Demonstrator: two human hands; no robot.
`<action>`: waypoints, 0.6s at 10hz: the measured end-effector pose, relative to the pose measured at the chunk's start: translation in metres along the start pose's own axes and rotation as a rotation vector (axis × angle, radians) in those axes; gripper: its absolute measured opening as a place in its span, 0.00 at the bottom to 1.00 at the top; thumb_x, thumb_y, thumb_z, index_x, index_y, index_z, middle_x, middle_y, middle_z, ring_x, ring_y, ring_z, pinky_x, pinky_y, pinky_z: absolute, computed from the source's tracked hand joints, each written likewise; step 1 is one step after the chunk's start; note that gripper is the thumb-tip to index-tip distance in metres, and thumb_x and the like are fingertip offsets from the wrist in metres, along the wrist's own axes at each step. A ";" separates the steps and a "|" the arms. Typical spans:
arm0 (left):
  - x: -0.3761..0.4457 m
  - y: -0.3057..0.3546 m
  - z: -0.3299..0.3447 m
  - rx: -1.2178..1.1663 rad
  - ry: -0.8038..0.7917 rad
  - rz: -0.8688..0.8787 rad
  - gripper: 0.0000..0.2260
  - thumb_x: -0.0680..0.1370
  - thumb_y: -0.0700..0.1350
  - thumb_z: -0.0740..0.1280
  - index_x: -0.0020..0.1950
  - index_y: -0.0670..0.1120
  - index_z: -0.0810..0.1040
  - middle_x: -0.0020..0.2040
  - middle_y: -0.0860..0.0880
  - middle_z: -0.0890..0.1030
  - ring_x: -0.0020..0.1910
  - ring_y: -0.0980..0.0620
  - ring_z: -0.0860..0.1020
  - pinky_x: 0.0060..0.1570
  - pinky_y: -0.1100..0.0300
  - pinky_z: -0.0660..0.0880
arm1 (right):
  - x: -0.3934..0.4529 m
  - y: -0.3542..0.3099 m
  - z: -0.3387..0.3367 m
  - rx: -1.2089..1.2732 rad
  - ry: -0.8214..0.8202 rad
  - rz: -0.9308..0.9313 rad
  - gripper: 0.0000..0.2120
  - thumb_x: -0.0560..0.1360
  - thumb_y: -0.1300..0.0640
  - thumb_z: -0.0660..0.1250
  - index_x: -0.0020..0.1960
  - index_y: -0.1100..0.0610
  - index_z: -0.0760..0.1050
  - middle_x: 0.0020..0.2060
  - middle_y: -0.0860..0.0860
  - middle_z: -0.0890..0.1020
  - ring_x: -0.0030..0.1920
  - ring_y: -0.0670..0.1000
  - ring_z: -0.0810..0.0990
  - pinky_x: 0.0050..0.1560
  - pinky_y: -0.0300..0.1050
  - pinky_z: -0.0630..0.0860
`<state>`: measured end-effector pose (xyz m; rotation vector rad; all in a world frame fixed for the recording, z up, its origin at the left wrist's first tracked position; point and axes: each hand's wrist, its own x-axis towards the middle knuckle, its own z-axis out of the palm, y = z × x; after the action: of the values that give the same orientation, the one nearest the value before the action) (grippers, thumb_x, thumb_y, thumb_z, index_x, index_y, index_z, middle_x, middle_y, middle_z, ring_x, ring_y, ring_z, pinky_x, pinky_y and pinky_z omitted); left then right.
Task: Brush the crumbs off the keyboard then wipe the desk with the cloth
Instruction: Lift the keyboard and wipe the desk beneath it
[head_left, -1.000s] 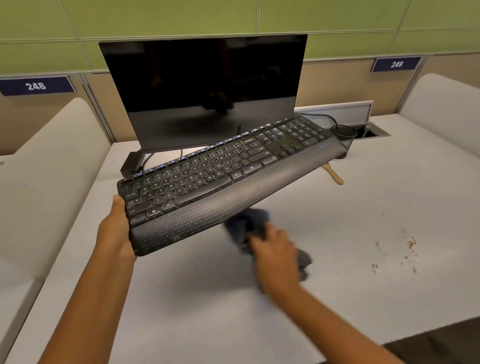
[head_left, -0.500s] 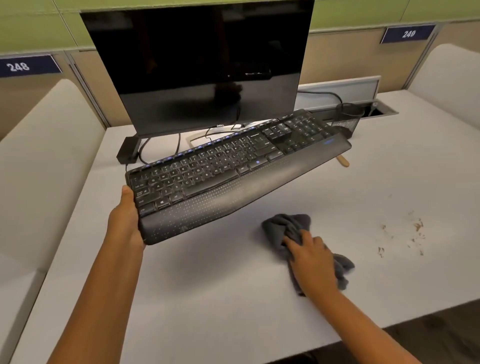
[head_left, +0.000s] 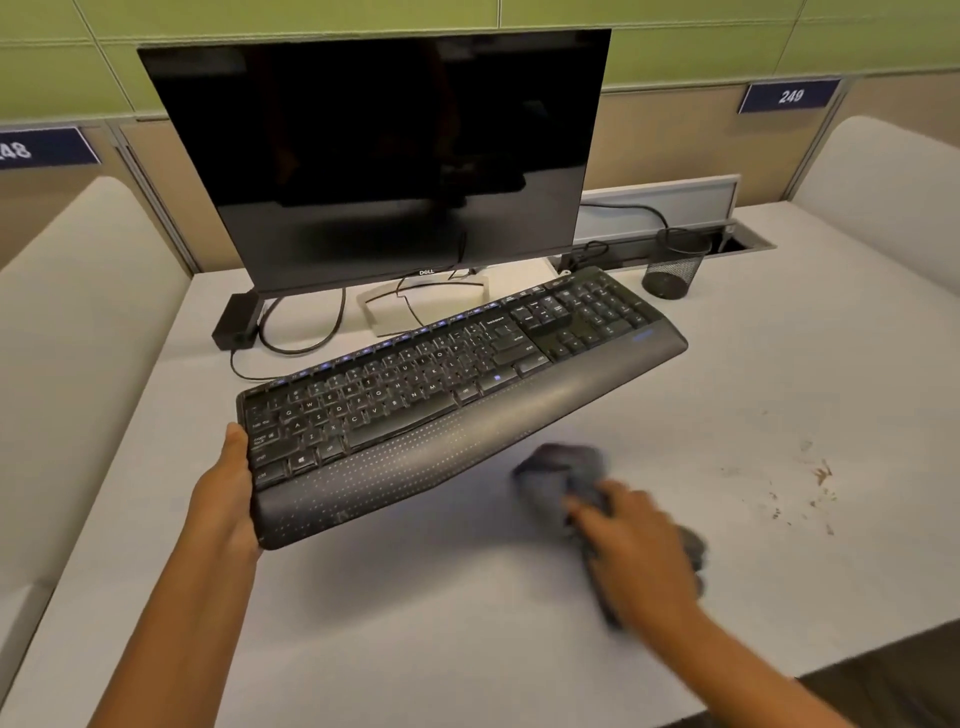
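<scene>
My left hand (head_left: 228, 493) grips the left end of the black keyboard (head_left: 457, 395) and holds it lifted above the grey desk (head_left: 415, 623), its right end reaching toward the back right. On the desk in front of the keyboard, my right hand (head_left: 634, 551) presses down on a crumpled dark grey cloth (head_left: 558, 478); hand and cloth are motion-blurred. Brown crumbs (head_left: 815, 483) lie scattered on the desk to the right of the cloth, apart from it.
A dark monitor (head_left: 379, 156) on a white stand rises behind the keyboard, with cables and a black power brick (head_left: 236, 322) at its left. A black mesh pen cup (head_left: 675, 267) stands at the back right by a cable slot. Padded dividers flank both sides.
My right hand has slid the cloth across the desk, from under the keyboard out to the right. The keyboard stays lifted in my left hand. The camera has shifted.
</scene>
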<state>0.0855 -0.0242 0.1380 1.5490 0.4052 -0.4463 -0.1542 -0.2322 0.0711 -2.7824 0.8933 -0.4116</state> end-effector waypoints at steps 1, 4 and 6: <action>0.001 0.002 0.002 0.000 0.000 0.005 0.15 0.78 0.60 0.57 0.42 0.51 0.75 0.40 0.50 0.78 0.37 0.49 0.77 0.45 0.52 0.72 | -0.027 -0.075 0.014 0.175 -0.285 -0.200 0.20 0.72 0.37 0.52 0.54 0.46 0.73 0.41 0.42 0.73 0.39 0.46 0.68 0.36 0.34 0.62; -0.014 0.004 0.003 -0.050 0.022 0.037 0.15 0.79 0.59 0.56 0.41 0.51 0.75 0.39 0.51 0.79 0.36 0.51 0.77 0.39 0.56 0.74 | -0.033 -0.160 0.079 0.089 -0.568 -0.596 0.29 0.63 0.29 0.65 0.55 0.48 0.77 0.49 0.44 0.74 0.48 0.47 0.74 0.53 0.46 0.76; -0.017 0.002 -0.007 -0.035 0.046 0.042 0.16 0.78 0.60 0.56 0.42 0.52 0.76 0.40 0.52 0.80 0.37 0.51 0.79 0.36 0.58 0.74 | 0.007 -0.073 0.082 -0.057 -0.207 -0.357 0.13 0.61 0.53 0.71 0.45 0.45 0.81 0.48 0.54 0.78 0.40 0.60 0.79 0.37 0.49 0.74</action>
<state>0.0720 -0.0172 0.1483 1.5332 0.4132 -0.3698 -0.0833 -0.1703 0.0147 -2.9697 0.3684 -0.1437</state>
